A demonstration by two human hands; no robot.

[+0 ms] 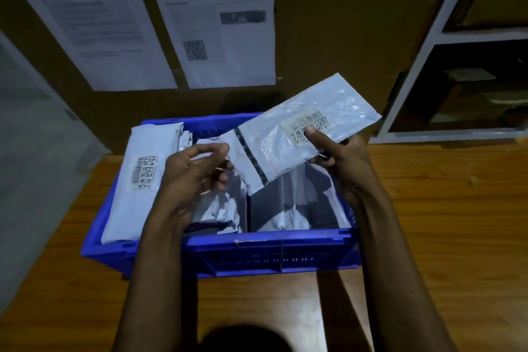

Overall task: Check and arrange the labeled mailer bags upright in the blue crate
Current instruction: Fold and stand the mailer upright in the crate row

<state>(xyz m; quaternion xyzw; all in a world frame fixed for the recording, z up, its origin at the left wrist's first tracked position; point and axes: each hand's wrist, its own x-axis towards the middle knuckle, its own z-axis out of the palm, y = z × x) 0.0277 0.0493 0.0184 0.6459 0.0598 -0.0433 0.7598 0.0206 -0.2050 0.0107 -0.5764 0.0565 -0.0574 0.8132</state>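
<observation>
A blue crate stands on the wooden table in front of me. Above it my right hand grips a white mailer bag from below, thumb pressed on its barcode label. The bag is tilted, its flap end pointing down-left. My left hand hovers beside that flap end with fingers curled; whether it touches the flap I cannot tell. A second labeled mailer bag leans along the crate's left wall. Several more bags lie crumpled inside the crate, partly hidden by my hands.
The wooden table spreads around the crate. Printed sheets hang on the brown wall behind it. A white shelf unit stands at the back right. A grey panel borders the left side.
</observation>
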